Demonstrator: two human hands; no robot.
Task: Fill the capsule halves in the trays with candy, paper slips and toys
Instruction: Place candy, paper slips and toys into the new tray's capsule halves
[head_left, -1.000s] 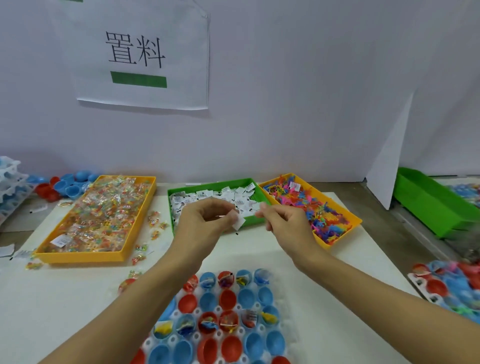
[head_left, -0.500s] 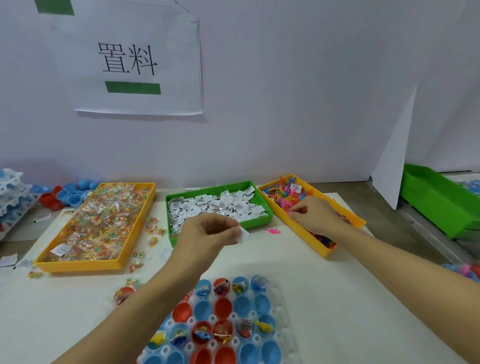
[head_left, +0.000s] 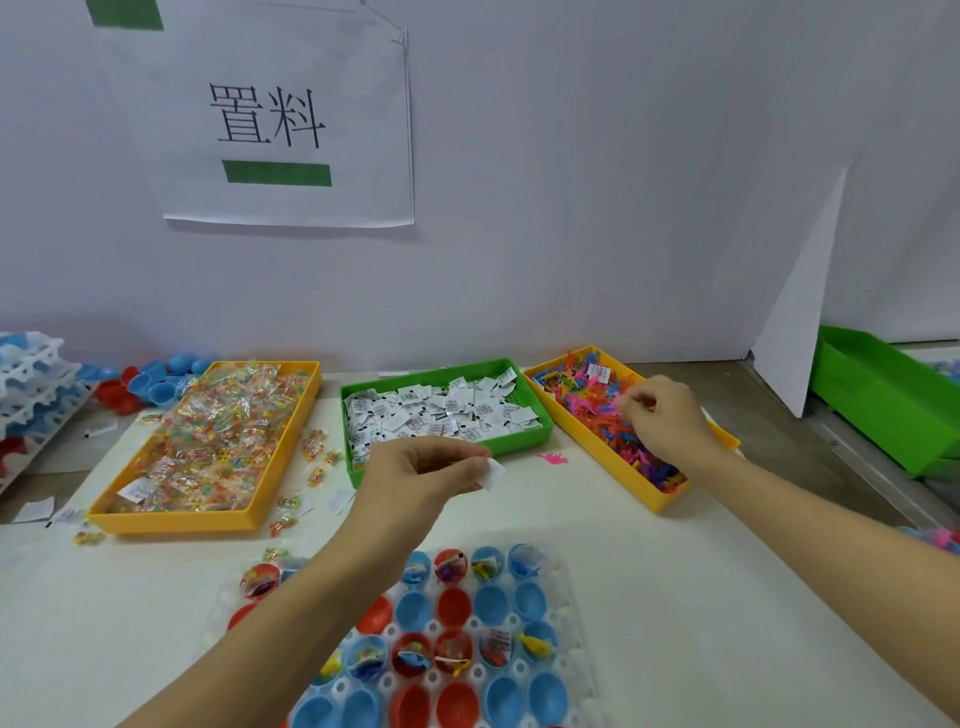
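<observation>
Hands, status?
Left hand pinching paper slip above capsule tray. Right hand picking in toy bin. Nothing in the way.

the left hand (head_left: 415, 478) is hovering out in front with its forearm reaching up from the lower left, fingers curled and pinching a small white paper slip (head_left: 492, 474) at the fingertips. the right hand (head_left: 662, 415) is reaching forward to the right, fingers bent downward, arm stretched out.
</observation>
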